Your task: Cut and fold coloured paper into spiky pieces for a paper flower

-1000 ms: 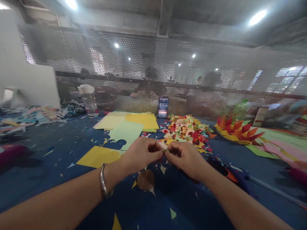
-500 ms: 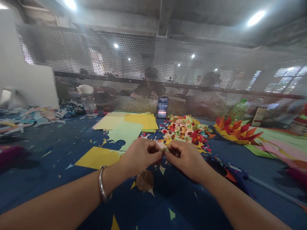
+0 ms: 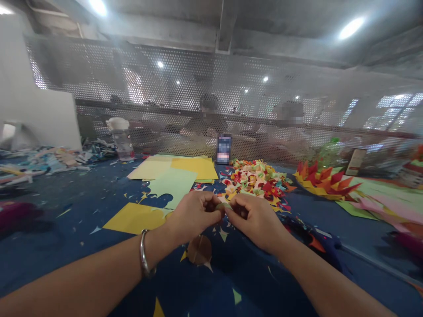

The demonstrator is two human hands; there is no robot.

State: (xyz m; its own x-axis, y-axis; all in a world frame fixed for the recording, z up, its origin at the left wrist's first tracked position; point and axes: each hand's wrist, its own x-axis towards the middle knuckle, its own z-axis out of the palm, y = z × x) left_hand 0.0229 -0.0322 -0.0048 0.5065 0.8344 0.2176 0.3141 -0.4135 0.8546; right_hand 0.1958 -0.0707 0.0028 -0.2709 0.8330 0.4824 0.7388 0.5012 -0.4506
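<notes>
Between the fingertips of both hands is a small pale green piece of paper [image 3: 224, 205], partly hidden by the fingers. My left hand [image 3: 197, 214], with a silver bangle on its wrist, pinches it from one side. From the other side my right hand [image 3: 253, 215] pinches it too. Just beyond the fingers lies a heap of small folded paper pieces [image 3: 257, 176] in red, yellow, cream and green. A brown round disc [image 3: 199, 250] rests on the blue table below my left hand, with paper scraps beside it.
Left of my hands lie a yellow sheet [image 3: 132, 218], a cut green sheet [image 3: 176, 182] and stacked paper [image 3: 150, 167]. A phone [image 3: 224, 149] stands against the perforated screen [image 3: 178, 101]. An orange-yellow paper ornament [image 3: 327, 182], a bottle [image 3: 330, 152] and a cup [image 3: 122, 138] stand around.
Both hands stay in nearly the same place. The fingers have shifted slightly on the green paper, which now shows a little more of its surface.
</notes>
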